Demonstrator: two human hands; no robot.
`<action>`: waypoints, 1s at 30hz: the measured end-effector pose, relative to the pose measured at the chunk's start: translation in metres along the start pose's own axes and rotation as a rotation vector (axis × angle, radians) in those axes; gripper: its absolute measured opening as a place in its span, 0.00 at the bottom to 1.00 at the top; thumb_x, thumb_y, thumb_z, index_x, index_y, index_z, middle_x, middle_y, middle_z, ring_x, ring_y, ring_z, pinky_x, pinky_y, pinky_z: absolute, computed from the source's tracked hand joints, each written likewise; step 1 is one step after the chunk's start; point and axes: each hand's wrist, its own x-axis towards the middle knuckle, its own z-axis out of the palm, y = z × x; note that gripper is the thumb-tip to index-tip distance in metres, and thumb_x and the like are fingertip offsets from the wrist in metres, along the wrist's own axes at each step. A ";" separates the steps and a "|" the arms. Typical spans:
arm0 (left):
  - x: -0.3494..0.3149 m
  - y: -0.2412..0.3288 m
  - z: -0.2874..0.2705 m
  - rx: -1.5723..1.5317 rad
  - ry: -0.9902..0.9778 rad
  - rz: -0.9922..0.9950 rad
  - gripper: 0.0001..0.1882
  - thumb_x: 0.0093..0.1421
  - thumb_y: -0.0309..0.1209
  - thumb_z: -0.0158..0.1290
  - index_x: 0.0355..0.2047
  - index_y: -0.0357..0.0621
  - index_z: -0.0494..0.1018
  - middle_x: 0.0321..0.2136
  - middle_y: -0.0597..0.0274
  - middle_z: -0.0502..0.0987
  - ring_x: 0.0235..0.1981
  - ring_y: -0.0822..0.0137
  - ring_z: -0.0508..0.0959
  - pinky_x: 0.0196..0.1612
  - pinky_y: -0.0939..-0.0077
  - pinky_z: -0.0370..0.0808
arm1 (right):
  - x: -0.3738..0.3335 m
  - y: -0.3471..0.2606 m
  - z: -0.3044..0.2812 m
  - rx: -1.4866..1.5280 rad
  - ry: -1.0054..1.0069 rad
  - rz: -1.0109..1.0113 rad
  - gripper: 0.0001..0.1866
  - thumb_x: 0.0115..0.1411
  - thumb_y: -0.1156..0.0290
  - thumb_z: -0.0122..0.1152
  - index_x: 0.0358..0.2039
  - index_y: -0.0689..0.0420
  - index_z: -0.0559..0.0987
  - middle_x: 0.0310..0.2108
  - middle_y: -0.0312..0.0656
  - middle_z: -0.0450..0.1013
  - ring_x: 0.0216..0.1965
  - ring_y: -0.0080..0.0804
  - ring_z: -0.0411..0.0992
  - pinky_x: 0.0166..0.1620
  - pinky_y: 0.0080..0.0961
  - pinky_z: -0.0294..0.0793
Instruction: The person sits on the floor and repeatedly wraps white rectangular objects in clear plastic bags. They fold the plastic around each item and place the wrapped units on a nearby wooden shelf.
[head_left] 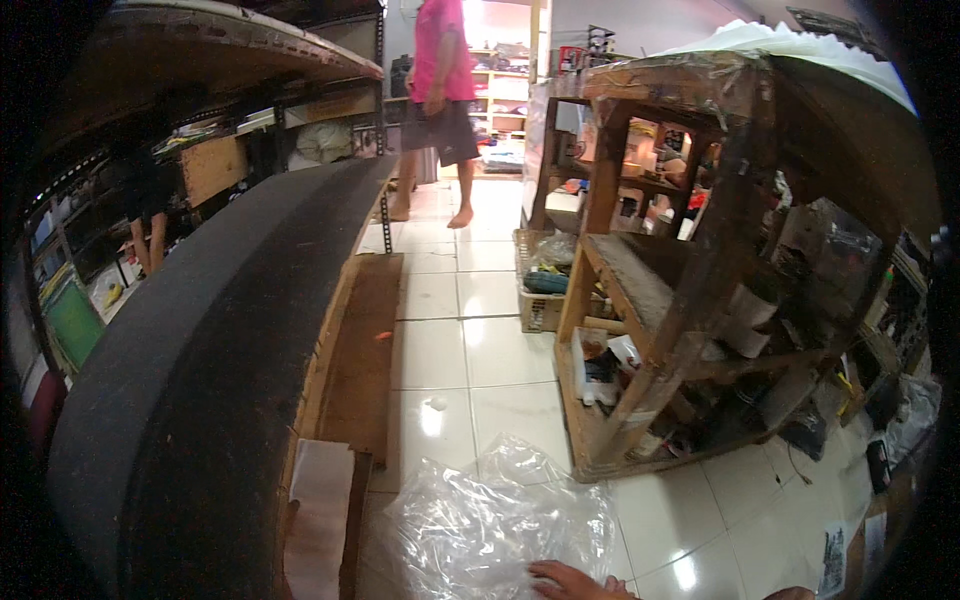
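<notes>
A large crumpled sheet or bag of clear plastic [500, 520] bulges up at the bottom middle, over the white floor tiles. At its near right side is my right hand [578, 582], cut off by the lower edge. Its fingers point left and are bent onto the plastic, closed on it as far as they show. My left hand is out of view. A small patch of skin shows at the lower edge further right; which part it belongs to I cannot tell.
On the left runs a long dark-topped bench [230, 300] with a wooden shelf [360, 370] below. A worn wooden rack [690, 300] stands right, beside a basket of items [543, 312]. A person in a pink shirt [442, 50] stands in the tiled aisle [435, 290] ahead.
</notes>
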 end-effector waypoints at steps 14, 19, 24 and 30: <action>-0.026 0.196 -0.086 -0.850 0.553 0.356 0.12 0.59 0.31 0.55 0.39 0.35 0.75 0.42 0.43 0.75 0.47 0.45 0.71 0.53 0.53 0.66 | -0.240 0.065 -0.096 -0.182 0.406 0.308 0.25 0.63 0.55 0.54 0.53 0.60 0.71 0.46 0.51 0.72 0.41 0.44 0.73 0.45 0.33 0.73; -0.109 0.378 -0.181 -0.574 -0.238 0.631 0.39 0.52 0.48 0.59 0.57 0.34 0.63 0.63 0.34 0.51 0.64 0.41 0.52 0.63 0.41 0.49 | -0.344 0.133 -0.154 -0.137 0.560 0.779 0.34 0.57 0.49 0.56 0.57 0.62 0.66 0.54 0.59 0.66 0.54 0.53 0.66 0.58 0.39 0.64; -0.142 0.451 -0.168 -0.072 -0.045 0.732 0.40 0.47 0.48 0.62 0.55 0.36 0.65 0.61 0.32 0.53 0.63 0.39 0.54 0.62 0.44 0.53 | -0.427 0.214 -0.194 -0.230 0.646 1.087 0.43 0.52 0.52 0.62 0.61 0.65 0.60 0.60 0.60 0.58 0.60 0.51 0.59 0.61 0.35 0.60; -0.126 0.447 -0.108 -0.463 -0.068 0.552 0.14 0.50 0.27 0.55 0.37 0.34 0.73 0.39 0.42 0.74 0.43 0.43 0.72 0.48 0.58 0.70 | -0.545 0.275 -0.153 -0.164 0.421 1.170 0.39 0.47 0.55 0.67 0.56 0.61 0.67 0.54 0.60 0.65 0.60 0.48 0.59 0.63 0.38 0.58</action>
